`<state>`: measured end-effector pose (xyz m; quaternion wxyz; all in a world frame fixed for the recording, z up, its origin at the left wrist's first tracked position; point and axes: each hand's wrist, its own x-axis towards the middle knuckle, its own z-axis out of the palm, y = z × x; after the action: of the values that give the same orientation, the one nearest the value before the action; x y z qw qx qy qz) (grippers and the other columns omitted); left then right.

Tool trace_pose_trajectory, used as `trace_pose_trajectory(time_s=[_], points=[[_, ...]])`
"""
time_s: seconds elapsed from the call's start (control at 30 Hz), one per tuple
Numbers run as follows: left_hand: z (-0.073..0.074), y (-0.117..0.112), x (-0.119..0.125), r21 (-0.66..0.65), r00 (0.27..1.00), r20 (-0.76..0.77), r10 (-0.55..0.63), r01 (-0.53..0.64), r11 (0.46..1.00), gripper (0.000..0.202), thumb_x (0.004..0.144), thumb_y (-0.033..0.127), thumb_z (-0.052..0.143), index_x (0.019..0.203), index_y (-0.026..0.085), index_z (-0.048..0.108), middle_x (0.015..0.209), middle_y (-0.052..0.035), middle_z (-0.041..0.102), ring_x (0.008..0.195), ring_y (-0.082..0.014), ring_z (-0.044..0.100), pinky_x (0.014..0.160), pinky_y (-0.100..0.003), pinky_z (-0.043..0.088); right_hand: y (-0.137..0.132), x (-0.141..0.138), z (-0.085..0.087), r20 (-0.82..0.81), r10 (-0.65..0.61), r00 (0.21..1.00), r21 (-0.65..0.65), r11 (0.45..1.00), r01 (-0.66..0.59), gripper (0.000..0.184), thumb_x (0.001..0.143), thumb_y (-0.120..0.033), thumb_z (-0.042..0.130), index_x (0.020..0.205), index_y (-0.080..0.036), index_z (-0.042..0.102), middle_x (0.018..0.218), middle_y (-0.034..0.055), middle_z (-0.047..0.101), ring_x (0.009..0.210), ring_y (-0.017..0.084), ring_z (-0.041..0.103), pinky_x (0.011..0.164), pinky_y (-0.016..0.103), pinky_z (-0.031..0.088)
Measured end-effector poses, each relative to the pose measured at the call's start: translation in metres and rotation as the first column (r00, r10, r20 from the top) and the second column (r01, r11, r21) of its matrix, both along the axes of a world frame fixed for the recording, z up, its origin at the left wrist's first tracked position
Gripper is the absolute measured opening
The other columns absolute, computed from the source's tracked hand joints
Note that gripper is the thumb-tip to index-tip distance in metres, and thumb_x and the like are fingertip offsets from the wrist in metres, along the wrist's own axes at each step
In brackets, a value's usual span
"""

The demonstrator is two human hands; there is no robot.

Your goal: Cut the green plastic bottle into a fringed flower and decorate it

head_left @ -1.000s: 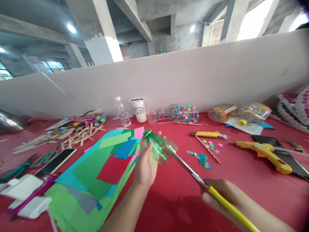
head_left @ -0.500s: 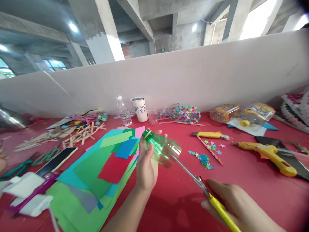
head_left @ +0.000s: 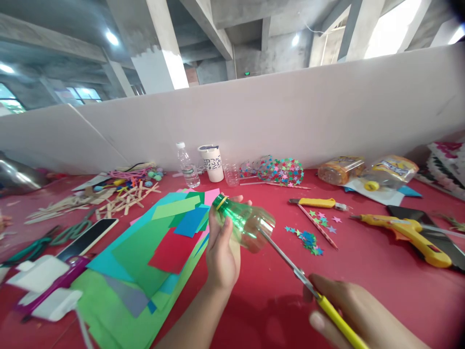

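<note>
Two in hand: green bottle [head_left: 254, 223], yellow-handled scissors [head_left: 323, 301].
Grasped in left hand [head_left: 224, 254]; clasped by the handle in right hand [head_left: 350, 300], tip at bottle's wide end.

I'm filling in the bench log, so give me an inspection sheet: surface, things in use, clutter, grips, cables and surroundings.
Surface: red tabletop, showing between the things.
Things in use: green bottle, neck up and left; scissors, tips at its wide end.
Clutter: coloured paper and wooden sticks on the left; craft knife, small stars and glue gun on the right.
Grips: left grip around the bottle; right grip on the scissors' handle.
Cables: pale strip at lower left, possibly a cord; cannot tell.
Surroundings: pale partition behind, concrete pillars beyond.
</note>
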<state>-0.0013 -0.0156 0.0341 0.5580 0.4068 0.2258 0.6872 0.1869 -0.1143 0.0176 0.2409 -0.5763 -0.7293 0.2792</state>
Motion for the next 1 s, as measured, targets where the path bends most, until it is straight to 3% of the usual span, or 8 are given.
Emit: trace_pose_trajectory(time_s=[0.2, 1.0], points=[[-0.0015, 0.0008, 0.0005, -0.011, 1.0, 0.014, 0.004, -0.004, 1.0, 0.023, 0.09, 0.026, 0.05, 0.11, 0.026, 0.061, 0.118, -0.0062, 0.063, 0.118, -0.0288, 0.055, 0.099, -0.044, 0.042, 0.003, 0.0021, -0.0097, 0.121, 0.01, 0.993, 0.025, 1.0, -0.013, 0.029, 0.087, -0.047, 0.048, 0.079, -0.022, 0.059, 0.059, 0.0028, 0.065, 0.056, 0.019, 0.066, 0.049, 0.022, 0.042], [-0.004, 0.0009, 0.0017, -0.047, 0.999, 0.05, -0.022, 0.024, 0.999, 0.03, 0.089, 0.025, 0.052, 0.118, 0.027, 0.059, 0.12, -0.0067, 0.064, 0.12, -0.0272, 0.054, 0.099, -0.042, 0.042, 0.0049, 0.0, -0.008, 0.139, 0.018, 0.99, -0.004, 1.0, -0.017, 0.03, 0.088, -0.047, 0.046, 0.073, -0.024, 0.058, 0.056, 0.0001, 0.061, 0.049, 0.015, 0.059, 0.047, 0.021, 0.04]])
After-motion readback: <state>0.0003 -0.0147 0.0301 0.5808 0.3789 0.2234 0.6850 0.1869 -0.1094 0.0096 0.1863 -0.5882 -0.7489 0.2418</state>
